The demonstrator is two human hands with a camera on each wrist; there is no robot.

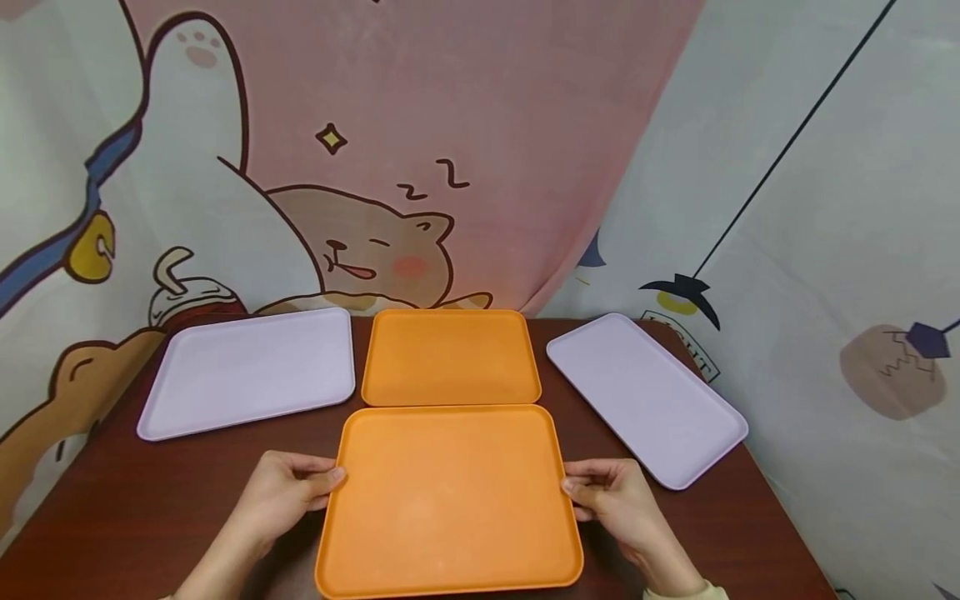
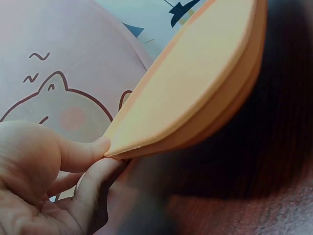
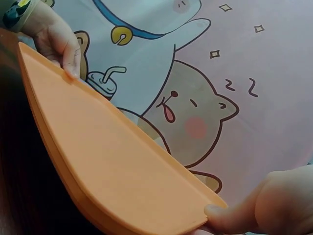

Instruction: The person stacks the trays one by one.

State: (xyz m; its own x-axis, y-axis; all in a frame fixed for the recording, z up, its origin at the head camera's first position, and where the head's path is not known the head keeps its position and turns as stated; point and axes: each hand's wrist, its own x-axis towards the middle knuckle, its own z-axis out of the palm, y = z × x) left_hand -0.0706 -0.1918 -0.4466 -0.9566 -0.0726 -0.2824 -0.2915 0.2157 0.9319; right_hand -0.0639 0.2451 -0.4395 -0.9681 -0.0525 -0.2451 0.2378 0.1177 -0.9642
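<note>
Both hands hold a large orange tray point(image 1: 450, 500) by its two short sides, low and central in the head view. My left hand point(image 1: 288, 492) pinches the left rim, thumb on top and fingers beneath. On the opposite rim, my right hand point(image 1: 617, 500) grips the same way. The left wrist view has the tray point(image 2: 181, 93) raised over the dark table, its underside in shadow. In the right wrist view, the tray point(image 3: 112, 161) spans from the right thumb point(image 3: 217, 210) to the left hand point(image 3: 56, 44). Its far edge overlaps the second orange tray's near edge.
A second orange tray point(image 1: 450, 358) lies flat at the back middle of the brown table point(image 1: 150, 508). One lavender tray point(image 1: 255, 375) lies at back left; another lavender tray point(image 1: 648, 400) lies at an angle on the right. A cartoon-printed curtain point(image 1: 480, 108) hangs behind.
</note>
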